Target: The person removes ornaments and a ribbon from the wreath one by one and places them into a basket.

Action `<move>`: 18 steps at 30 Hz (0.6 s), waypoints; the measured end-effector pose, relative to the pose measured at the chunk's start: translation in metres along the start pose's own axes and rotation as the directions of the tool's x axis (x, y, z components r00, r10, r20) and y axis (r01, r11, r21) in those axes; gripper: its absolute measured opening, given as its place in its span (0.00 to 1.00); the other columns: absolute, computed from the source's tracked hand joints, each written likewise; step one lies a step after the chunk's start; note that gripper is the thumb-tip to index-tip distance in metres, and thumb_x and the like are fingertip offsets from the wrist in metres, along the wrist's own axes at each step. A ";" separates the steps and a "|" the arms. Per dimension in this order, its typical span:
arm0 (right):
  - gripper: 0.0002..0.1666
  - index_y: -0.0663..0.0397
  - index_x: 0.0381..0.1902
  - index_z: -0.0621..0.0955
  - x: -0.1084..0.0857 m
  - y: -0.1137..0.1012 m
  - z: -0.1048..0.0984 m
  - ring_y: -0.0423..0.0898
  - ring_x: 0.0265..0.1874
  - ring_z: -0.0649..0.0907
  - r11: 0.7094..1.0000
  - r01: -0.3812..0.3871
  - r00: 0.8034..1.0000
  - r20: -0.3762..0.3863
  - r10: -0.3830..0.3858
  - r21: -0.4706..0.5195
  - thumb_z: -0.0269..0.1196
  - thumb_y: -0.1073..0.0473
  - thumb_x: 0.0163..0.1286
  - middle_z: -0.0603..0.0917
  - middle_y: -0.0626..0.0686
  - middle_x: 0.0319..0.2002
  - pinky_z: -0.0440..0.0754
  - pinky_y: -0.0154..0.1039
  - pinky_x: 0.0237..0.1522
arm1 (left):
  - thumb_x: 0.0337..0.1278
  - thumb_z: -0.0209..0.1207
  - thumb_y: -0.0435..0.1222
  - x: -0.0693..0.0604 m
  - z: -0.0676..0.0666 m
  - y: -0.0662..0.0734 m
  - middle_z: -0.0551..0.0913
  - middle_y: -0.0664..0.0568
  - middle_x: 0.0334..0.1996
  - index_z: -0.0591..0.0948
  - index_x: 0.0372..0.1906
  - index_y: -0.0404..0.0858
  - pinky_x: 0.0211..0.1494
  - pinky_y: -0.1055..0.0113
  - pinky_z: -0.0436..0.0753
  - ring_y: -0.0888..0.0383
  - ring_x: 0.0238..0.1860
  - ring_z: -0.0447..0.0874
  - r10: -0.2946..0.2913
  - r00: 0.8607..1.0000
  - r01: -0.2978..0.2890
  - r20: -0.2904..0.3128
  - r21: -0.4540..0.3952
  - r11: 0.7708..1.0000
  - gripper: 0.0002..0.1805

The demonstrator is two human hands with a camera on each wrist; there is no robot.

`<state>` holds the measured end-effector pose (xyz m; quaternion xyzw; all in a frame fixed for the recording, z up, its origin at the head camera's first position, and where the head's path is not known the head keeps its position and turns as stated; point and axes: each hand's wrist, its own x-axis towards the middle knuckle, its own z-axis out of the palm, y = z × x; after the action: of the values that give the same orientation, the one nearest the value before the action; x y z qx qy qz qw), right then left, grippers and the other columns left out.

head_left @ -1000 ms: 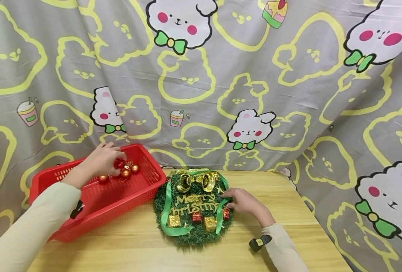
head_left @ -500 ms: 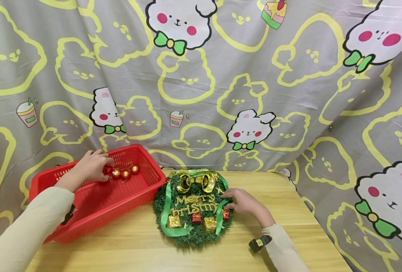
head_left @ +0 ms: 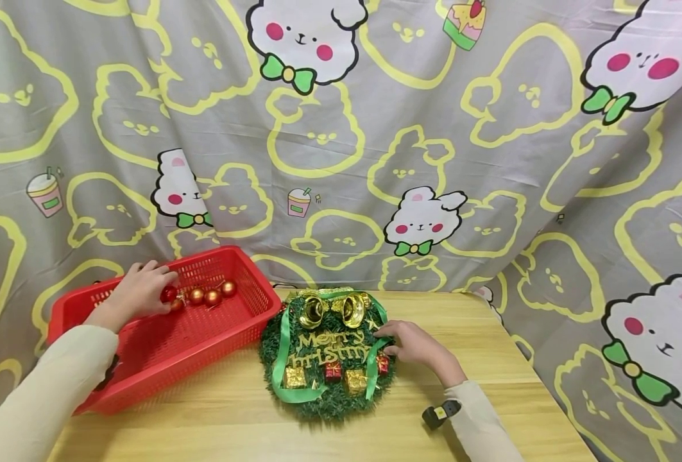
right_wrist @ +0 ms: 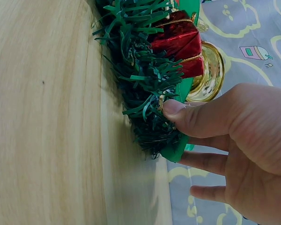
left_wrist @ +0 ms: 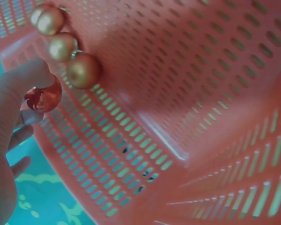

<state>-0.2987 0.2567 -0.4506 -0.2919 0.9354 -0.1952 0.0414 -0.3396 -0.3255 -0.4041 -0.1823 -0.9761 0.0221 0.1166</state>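
My left hand (head_left: 140, 292) is over the left part of the red basket (head_left: 248, 282), pinching a shiny red ball (head_left: 169, 294). In the left wrist view the red ball (left_wrist: 46, 96) sits between thumb and fingers, beside several gold balls (left_wrist: 83, 70) lying in the basket. The green wreath (head_left: 326, 405), with gold bells (head_left: 353, 310), lettering, small gift boxes and green ribbon, lies on the table. My right hand (head_left: 414, 345) is at its right edge. In the right wrist view, the thumb of that hand (right_wrist: 243, 140) presses on the wreath's rim (right_wrist: 147, 84) near the ribbon, other fingers behind.
A wooden table (head_left: 462, 398) carries the basket at the left and the wreath at the middle. Behind and at the right hangs a grey curtain (head_left: 329, 192) with cartoon prints. A black wrist device (head_left: 441, 414) is at the right cuff.
My left hand has moved left inside the basket with the red ball, uncovering more of the gold balls. My right hand has stayed at the wreath's edge.
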 end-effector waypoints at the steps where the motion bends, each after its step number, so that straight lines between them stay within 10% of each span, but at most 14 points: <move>1: 0.22 0.59 0.60 0.83 0.000 0.000 0.000 0.62 0.65 0.79 1.000 -0.001 1.000 0.000 0.001 0.000 0.67 0.65 0.68 0.82 0.61 0.62 0.76 0.58 0.65 | 0.35 0.79 0.40 -0.001 0.001 -0.001 0.83 0.46 0.38 0.84 0.43 0.37 0.55 0.33 0.70 0.40 0.48 0.73 -0.007 1.000 0.007 0.005 0.002 1.000 0.26; 18: 0.22 0.59 0.60 0.83 0.000 0.000 0.000 0.62 0.64 0.79 1.000 0.008 1.000 0.004 -0.008 -0.007 0.67 0.65 0.68 0.82 0.62 0.62 0.76 0.58 0.65 | 0.32 0.81 0.42 -0.013 0.014 -0.010 0.84 0.32 0.48 0.83 0.52 0.29 0.51 0.36 0.66 0.37 0.48 0.71 -0.056 0.998 0.055 0.025 0.030 0.998 0.36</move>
<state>-0.2990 0.2570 -0.4502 -0.2960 0.9349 -0.1914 0.0414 -0.3347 -0.3391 -0.4198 -0.1532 -0.9817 0.0354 0.1072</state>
